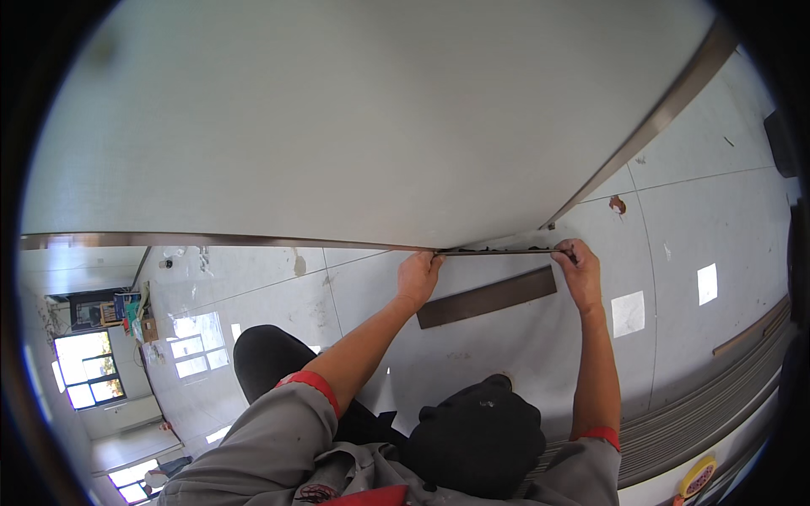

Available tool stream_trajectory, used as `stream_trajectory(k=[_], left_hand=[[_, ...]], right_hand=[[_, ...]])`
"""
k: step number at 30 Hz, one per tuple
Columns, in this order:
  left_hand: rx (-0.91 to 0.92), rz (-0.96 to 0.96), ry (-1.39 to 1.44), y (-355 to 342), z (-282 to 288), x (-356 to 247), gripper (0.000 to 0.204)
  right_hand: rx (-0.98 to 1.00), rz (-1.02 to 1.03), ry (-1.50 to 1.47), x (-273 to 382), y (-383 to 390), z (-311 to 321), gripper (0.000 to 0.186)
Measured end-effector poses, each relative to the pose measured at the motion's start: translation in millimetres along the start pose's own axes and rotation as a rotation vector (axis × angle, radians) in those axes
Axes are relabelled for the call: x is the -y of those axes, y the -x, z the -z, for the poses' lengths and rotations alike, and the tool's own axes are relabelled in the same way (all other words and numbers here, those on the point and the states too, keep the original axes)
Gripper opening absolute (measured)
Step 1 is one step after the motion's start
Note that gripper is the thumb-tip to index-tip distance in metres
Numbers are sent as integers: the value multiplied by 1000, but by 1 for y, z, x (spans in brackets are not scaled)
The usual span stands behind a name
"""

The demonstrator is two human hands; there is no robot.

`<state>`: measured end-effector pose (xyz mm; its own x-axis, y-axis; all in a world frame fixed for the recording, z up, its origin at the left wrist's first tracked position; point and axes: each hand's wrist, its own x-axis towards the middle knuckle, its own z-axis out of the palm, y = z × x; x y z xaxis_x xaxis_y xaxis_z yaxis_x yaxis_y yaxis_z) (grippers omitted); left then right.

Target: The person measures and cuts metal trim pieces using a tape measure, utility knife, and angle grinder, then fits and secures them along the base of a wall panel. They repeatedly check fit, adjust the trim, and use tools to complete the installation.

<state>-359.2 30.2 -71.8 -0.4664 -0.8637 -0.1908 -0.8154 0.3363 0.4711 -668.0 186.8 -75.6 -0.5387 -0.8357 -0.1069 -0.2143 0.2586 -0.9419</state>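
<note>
From where I stand, one thin dark strip (498, 252) spans the gap between the hands, beside the panel's lower corner; whether it touches there I can't tell. The left hand (417, 278) pinches its left end, the right hand (580, 270) its right end, fingers closed on both. I'd say handling it well means keeping both ends level, pressure even, and fingertips clear of the ragged black upper edge. Counting outward: one brown flat piece (487, 298) on the floor (456, 363) below, one large pale panel (337, 126) with two metal edgings (641, 143) showing, one yellow ring (698, 476), and stacked long bars (700, 413) too tightly packed to count.
</note>
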Motion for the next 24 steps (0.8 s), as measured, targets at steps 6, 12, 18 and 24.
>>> stream_trajectory(k=[6, 12, 18, 24], left_hand=[[-9, -18, 1, 0, -2, 4, 26], [21, 3, 0, 0, 0, 5, 28], [-18, -20, -11, 2, -1, 5, 28], [-50, -39, -15, 2, -3, 4, 29]], right_hand=[[-9, 23, 34, -1, -1, -2, 14], [-29, 17, 63, -2, -1, -5, 14], [-47, 52, 105, -2, -2, -6, 15], [-42, 70, 123, -2, -2, -6, 15]])
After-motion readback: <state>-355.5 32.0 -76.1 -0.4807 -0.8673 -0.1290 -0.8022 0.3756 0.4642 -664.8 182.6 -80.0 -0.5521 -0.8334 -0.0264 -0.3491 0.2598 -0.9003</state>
